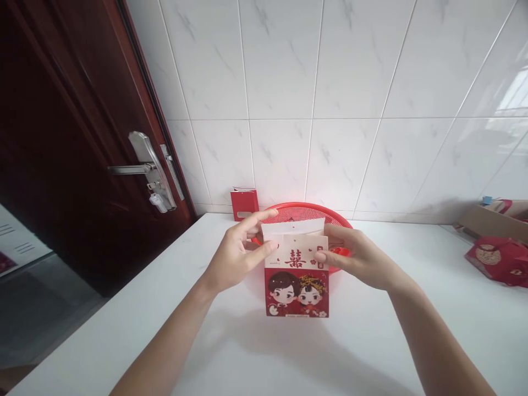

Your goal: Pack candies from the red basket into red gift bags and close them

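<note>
A red and white paper gift bag (297,291), printed with two cartoon figures and a red character, stands upright in front of me with its top edges parted. My left hand (243,250) holds its upper left side, the thumb lying on the front panel and the fingers at the back edge. On the upper right side, my right hand (358,256) grips the bag with the thumb in front and the fingers behind. The inside of the bag is mostly hidden. Just behind it sits a red plastic basket (307,209), partly covered by bag and hands.
A small red bag (244,204) stands by the tiled wall (284,159) on the white table (214,352). At the right lie a red package (499,261) and a cardboard box (478,220). A dark red door (82,110) with a metal handle (132,169) is at the left.
</note>
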`<state>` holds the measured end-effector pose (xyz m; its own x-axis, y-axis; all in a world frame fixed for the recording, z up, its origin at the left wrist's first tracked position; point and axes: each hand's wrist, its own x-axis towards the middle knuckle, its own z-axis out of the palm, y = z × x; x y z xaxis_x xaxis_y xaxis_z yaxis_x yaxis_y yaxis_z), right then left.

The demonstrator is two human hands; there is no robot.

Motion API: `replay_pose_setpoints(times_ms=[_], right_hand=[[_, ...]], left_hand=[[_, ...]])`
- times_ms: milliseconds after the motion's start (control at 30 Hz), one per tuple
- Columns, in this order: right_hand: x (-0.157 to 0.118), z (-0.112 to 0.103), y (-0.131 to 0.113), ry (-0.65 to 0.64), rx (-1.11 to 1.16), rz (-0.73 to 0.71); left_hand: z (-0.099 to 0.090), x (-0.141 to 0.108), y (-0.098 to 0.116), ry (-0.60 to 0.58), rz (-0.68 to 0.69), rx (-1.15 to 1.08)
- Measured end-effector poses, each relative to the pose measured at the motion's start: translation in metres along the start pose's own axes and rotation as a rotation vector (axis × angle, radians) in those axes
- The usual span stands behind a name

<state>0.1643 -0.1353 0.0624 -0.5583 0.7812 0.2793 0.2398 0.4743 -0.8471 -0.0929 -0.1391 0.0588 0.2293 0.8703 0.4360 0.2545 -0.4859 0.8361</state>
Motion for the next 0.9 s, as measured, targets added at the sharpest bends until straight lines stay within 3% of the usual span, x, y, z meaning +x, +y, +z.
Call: replay_pose_setpoints(times_ms=[300, 533, 667, 900], right_hand=[[0.004, 0.012, 0.004, 0.161, 0.149, -0.016], [0.003, 0.013, 0.005, 0.255, 0.200, -0.006], [0.004, 0.013, 0.005, 0.258, 0.247, -0.019], [0.004, 0.013, 0.005, 0.227, 0.329, -0.028]], left_hand=[[0.005, -0.003, 0.000, 0.032, -0.004, -0.050], [0.004, -0.001, 0.001, -0.052, -0.012, -0.149], [0.004, -0.002, 0.000, -0.057, 0.002, -0.133], [0.005, -0.003, -0.001, 0.038, 0.058, -0.034]])
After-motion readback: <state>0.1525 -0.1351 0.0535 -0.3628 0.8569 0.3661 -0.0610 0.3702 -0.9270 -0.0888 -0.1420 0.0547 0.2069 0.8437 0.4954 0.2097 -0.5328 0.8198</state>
